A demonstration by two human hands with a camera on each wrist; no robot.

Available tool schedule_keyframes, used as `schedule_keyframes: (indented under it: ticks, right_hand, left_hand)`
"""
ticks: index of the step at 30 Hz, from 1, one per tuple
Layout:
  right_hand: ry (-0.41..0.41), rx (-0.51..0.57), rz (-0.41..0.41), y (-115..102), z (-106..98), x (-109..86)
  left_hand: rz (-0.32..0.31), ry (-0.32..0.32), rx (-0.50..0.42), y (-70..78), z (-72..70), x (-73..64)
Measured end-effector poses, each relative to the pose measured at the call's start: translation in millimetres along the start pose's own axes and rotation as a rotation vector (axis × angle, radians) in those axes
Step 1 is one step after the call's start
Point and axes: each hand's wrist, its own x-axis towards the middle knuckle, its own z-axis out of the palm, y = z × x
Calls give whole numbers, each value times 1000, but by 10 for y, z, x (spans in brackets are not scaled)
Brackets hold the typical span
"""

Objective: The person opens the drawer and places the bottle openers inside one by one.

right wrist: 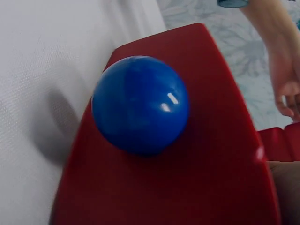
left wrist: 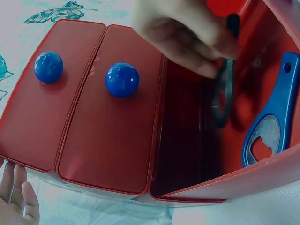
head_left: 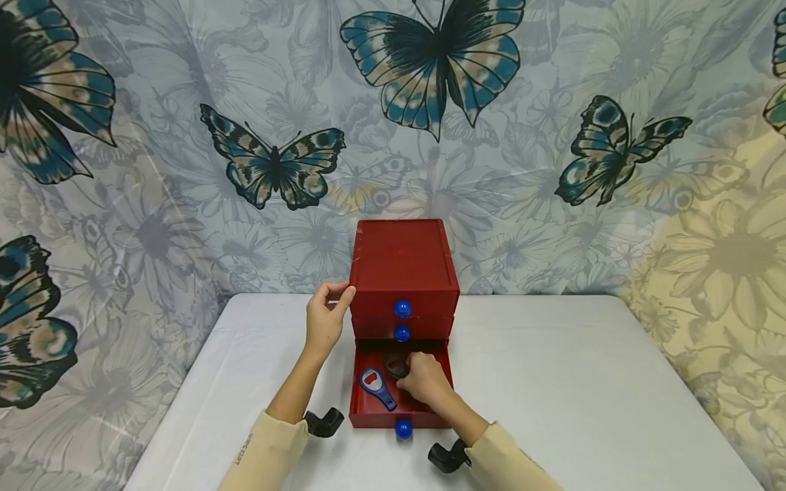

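Note:
A red drawer box [head_left: 405,256] with blue ball knobs has its bottom drawer [head_left: 402,421] pulled out. Inside lies a blue bottle opener [head_left: 378,389], its metal head toward the box. My right hand [head_left: 426,379] reaches into this drawer and pinches a black bottle opener [left wrist: 226,91] by its handle end. In the left wrist view the black opener stands on edge, its ring head pointing down. My left hand [head_left: 324,319] touches the box's left side near the top front corner, fingers loosely bent. The right wrist view shows mainly the drawer front and its blue knob [right wrist: 140,105].
The two upper drawers are closed, each with a blue knob [head_left: 402,309]. Under the box is a white-covered table [head_left: 552,382]. A butterfly-print cloth [head_left: 491,184] hangs behind it. Black wrist cameras [head_left: 325,422] sit at both sleeves.

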Motion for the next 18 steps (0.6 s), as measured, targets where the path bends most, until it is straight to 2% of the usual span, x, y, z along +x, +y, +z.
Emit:
schedule_keyframes:
  ticks: [4, 8, 15, 18]
  right_hand:
    - [-21, -60, 36, 17, 77, 15]
    - [-33, -71, 46, 26, 114, 34]
    - [-18, -50, -23, 49, 71, 37]
    - [-7, -2, -63, 70, 2, 13]
  left_hand:
    - [13, 0, 3, -3, -3, -8]
    - [19, 4, -2, -2, -1, -6]
    - [11, 9, -4, -13, 5, 7]
    - [13, 9, -5, -21, 8, 8]
